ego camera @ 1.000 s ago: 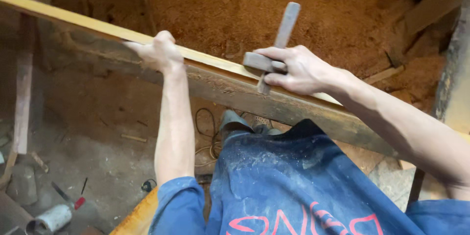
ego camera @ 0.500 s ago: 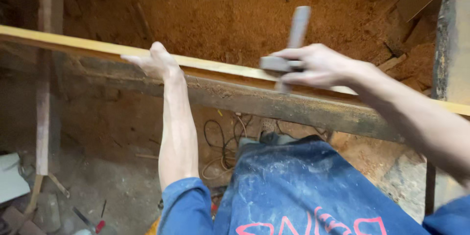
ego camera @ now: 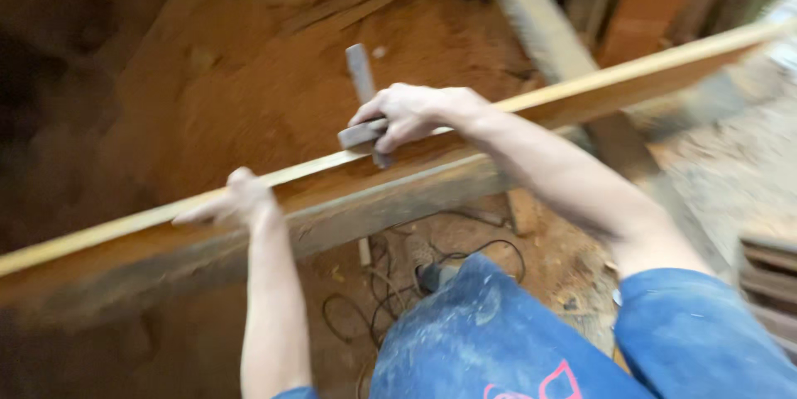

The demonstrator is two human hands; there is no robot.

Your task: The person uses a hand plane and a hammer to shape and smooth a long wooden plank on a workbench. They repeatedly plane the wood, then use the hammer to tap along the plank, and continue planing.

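Plank (ego camera: 581, 92), pale and thin, runs long from eight o'clock up to two o'clock, the right hand (ego camera: 411, 117) pinching a grey metal square (ego camera: 363, 108) on its top edge while the left hand (ego camera: 228, 204), at eight o'clock from it, lies spread on the same edge

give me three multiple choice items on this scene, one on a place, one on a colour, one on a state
1. Where does the left hand rest?
A. on the long pale plank
B. on the floor
C. on the knee

2. What colour are the trousers?
A. green
B. blue
C. white

3. How is the right hand?
A. open and empty
B. out of view
C. closed on a grey metal square

Answers:
1 A, its fingers lie along the plank's top edge.
2 B, blue fabric covers the thigh.
3 C, the fingers wrap the tool's stock against the plank.
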